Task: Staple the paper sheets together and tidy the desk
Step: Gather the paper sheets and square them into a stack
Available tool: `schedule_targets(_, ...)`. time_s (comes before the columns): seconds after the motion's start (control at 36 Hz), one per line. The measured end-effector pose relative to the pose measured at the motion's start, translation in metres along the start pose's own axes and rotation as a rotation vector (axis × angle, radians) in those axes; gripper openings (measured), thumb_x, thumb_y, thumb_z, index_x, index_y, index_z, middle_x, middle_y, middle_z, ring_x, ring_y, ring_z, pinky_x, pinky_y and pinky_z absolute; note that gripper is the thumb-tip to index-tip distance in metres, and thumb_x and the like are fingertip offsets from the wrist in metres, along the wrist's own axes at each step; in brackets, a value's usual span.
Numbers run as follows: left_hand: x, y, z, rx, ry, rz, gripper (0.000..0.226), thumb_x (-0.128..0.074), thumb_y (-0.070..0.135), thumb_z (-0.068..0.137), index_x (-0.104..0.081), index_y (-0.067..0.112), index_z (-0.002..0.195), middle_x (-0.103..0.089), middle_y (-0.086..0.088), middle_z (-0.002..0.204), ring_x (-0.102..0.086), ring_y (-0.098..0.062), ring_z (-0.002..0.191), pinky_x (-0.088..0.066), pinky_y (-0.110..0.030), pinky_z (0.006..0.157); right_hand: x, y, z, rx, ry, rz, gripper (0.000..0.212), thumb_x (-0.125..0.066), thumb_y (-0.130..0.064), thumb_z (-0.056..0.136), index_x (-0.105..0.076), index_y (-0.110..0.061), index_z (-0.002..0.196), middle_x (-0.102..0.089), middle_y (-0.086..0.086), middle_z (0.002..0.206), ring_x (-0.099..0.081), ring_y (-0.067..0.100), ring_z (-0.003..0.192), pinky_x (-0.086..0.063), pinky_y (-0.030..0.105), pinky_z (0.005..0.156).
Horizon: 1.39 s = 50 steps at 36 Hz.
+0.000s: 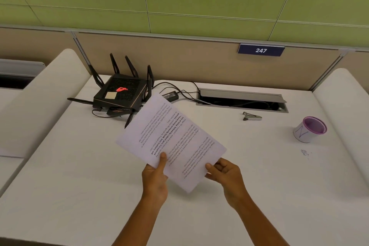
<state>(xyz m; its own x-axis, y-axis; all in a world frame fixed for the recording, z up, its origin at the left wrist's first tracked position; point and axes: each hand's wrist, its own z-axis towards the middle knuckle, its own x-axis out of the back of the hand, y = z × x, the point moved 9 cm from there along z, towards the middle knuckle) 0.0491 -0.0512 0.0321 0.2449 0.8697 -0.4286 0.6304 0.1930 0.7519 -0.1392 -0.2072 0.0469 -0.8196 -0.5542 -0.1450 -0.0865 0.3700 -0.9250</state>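
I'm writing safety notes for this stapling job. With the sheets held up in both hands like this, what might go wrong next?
The paper sheets are pinched only at their near edge by the left hand and right hand, so they may slip out of line. The stapler lies far off to the right, so one hand must let go. The sheets' far corner hangs over the router and may snag an antenna.

One stapler, one cup, one router, one power adapter, two hands, left and right, one held paper stack.
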Motion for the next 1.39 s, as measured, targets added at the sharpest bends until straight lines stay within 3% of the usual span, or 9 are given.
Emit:
schedule_targets(0.17, 0.004, 0.000, 0.001, -0.018, -0.008, 0.026, 0.031, -0.074, 0.013, 0.097, -0.074, 0.030, 0.122, -0.079, 0.001, 0.128, -0.075, -0.024, 0.119, -0.059, -0.049, 0.104, -0.001, 0.003, 0.002, -0.028, 0.100, -0.055, 0.024, -0.076, -0.011, 0.092, -0.074, -0.012, 0.116, -0.081, 0.001, 0.108, -0.078, 0.024, 0.099, -0.064, 0.049, 0.086)
schedule_targets(0.25, 0.028, 0.023, 0.019, -0.071, 0.061, 0.026, 0.028, -0.073, 0.014, 0.098, -0.073, 0.025, 0.124, -0.078, -0.004, 0.130, -0.074, -0.027, 0.121, -0.066, -0.041, 0.092, 0.012, -0.010, 0.007, -0.019, 0.130, -0.103, 0.021, -0.073, -0.010, 0.094, -0.075, -0.015, 0.114, -0.082, -0.002, 0.104, -0.079, 0.023, 0.095, -0.065, 0.043, 0.082)
schedule_targets(0.39, 0.047, 0.064, 0.042, -0.140, -0.003, 0.365, 0.043, -0.076, 0.024, 0.097, -0.067, 0.031, 0.139, -0.075, 0.001, 0.130, -0.071, -0.024, 0.119, -0.063, -0.051, 0.097, 0.037, -0.036, 0.020, 0.030, 0.143, -0.195, 0.019, -0.071, -0.008, 0.095, -0.077, -0.018, 0.110, -0.082, -0.002, 0.100, -0.079, 0.020, 0.090, -0.065, 0.040, 0.081)
schedule_targets(0.5, 0.029, 0.073, 0.047, -0.150, -0.123, 0.577, 0.034, -0.081, 0.023, 0.093, -0.069, 0.033, 0.124, -0.082, 0.012, 0.110, -0.077, -0.021, 0.106, -0.068, -0.039, 0.083, 0.045, -0.056, 0.026, 0.091, 0.137, -0.288, 0.017, -0.071, -0.008, 0.095, -0.079, -0.022, 0.103, -0.082, -0.007, 0.096, -0.079, 0.017, 0.089, -0.063, 0.028, 0.074)
schedule_targets(0.61, 0.012, 0.078, 0.040, -0.197, -0.134, 0.585, 0.025, -0.086, 0.016, 0.087, -0.074, 0.026, 0.107, -0.084, 0.010, 0.092, -0.080, -0.018, 0.092, -0.066, -0.025, 0.067, 0.043, -0.076, 0.025, 0.187, 0.124, -0.430, 0.025, -0.070, -0.014, 0.097, -0.078, -0.038, 0.096, -0.079, -0.019, 0.089, -0.075, 0.005, 0.085, -0.060, 0.018, 0.073)
schedule_targets(0.81, 0.007, 0.063, 0.026, -0.270, -0.156, 0.579, 0.019, -0.086, 0.011, 0.087, -0.078, 0.022, 0.100, -0.084, 0.003, 0.094, -0.079, -0.011, 0.086, -0.064, -0.020, 0.071, 0.058, -0.056, 0.015, 0.206, 0.192, -0.381, 0.020, -0.073, -0.010, 0.094, -0.079, -0.027, 0.103, -0.080, -0.019, 0.091, -0.074, -0.001, 0.087, -0.055, 0.009, 0.073)
schedule_targets(0.94, 0.020, 0.020, 0.022, -0.191, -0.169, 0.661, 0.021, -0.086, 0.008, 0.087, -0.079, 0.026, 0.097, -0.084, 0.006, 0.092, -0.079, -0.021, 0.098, -0.064, -0.019, 0.074, 0.071, -0.003, 0.015, 0.044, 0.229, -0.363, 0.019, -0.075, -0.010, 0.093, -0.077, -0.027, 0.098, -0.080, -0.014, 0.092, -0.076, 0.013, 0.094, -0.055, 0.012, 0.066)
schedule_targets(1.14, 0.014, 0.024, 0.019, -0.199, -0.129, 0.607, 0.023, -0.084, 0.015, 0.090, -0.077, 0.023, 0.110, -0.081, 0.006, 0.104, -0.077, -0.010, 0.097, -0.062, -0.013, 0.073, 0.074, -0.008, 0.017, 0.058, 0.271, -0.341, 0.018, -0.073, -0.012, 0.094, -0.077, -0.021, 0.109, -0.079, -0.008, 0.099, -0.074, 0.008, 0.094, -0.054, 0.017, 0.076)
schedule_targets(1.39, 0.043, 0.002, 0.026, -0.097, -0.074, 0.659, 0.020, -0.084, 0.017, 0.091, -0.076, 0.019, 0.109, -0.081, -0.002, 0.105, -0.076, -0.026, 0.103, -0.058, -0.024, 0.075, 0.073, 0.006, 0.021, 0.001, 0.237, -0.392, 0.014, -0.074, -0.014, 0.094, -0.078, -0.022, 0.106, -0.080, -0.007, 0.099, -0.074, 0.002, 0.088, -0.054, 0.011, 0.067)
